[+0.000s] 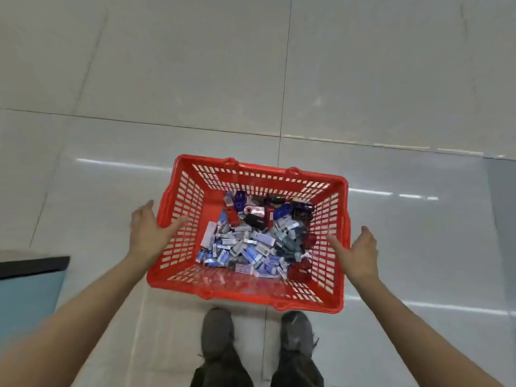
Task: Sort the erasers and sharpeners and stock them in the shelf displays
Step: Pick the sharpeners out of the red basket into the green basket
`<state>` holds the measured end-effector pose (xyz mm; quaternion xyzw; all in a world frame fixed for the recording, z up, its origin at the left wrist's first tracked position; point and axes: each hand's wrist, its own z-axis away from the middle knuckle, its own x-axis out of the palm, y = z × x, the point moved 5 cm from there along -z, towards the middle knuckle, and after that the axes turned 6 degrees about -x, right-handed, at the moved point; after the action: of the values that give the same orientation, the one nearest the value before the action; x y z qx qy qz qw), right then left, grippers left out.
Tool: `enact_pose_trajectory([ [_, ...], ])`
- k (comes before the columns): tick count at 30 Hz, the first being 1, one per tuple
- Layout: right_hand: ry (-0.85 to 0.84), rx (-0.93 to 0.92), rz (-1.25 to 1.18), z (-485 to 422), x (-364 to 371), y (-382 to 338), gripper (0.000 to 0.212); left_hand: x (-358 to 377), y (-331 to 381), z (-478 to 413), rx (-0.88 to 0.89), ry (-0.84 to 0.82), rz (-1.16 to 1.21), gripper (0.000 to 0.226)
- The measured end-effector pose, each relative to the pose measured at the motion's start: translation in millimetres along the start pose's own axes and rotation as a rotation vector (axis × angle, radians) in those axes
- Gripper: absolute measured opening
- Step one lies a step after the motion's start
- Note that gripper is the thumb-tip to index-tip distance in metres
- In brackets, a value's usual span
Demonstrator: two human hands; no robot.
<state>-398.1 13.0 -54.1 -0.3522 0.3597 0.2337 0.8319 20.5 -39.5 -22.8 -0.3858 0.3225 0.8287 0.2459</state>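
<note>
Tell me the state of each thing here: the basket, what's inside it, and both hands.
Red basket: upright on the floor, handles down.
Erasers and sharpeners: loose mixed pile inside the basket, unsorted.
Left hand: open, fingers over the basket's left rim.
Right hand: open, fingers over the right rim.

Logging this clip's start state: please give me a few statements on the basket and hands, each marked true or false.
1. The red basket stands on the tiled floor. True.
2. The basket is empty. False: a heap of erasers and sharpeners covers its bottom.
3. The left hand and the right hand are at opposite sides of the basket, both open. True.
4. The right hand holds an eraser. False: it holds nothing.
</note>
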Motion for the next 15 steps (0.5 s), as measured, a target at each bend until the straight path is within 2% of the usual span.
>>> enact_pose_trajectory([
  [2,0.008,0.050,-0.105,-15,22,13,0.104,18,-19,-22,-0.129,-0.040,0.053,0.103],
  [3,-0.002,0.048,-0.147,-22,33,18,0.096,28,-26,-32,-0.152,-0.088,0.113,0.102],
  [5,0.028,0.086,-0.169,-30,48,26,0.074,43,-35,-43,-0.171,-0.158,0.209,0.087],
  [7,0.121,0.095,-0.131,-33,52,31,0.063,53,-42,-48,-0.173,-0.148,0.285,0.073],
  [9,0.160,0.084,-0.110,-34,52,32,0.057,55,-43,-52,-0.181,-0.102,0.323,0.065],
  [15,0.087,-0.015,-0.197,-14,12,22,0.044,18,-32,-23,-0.180,-0.044,0.337,0.055],
])
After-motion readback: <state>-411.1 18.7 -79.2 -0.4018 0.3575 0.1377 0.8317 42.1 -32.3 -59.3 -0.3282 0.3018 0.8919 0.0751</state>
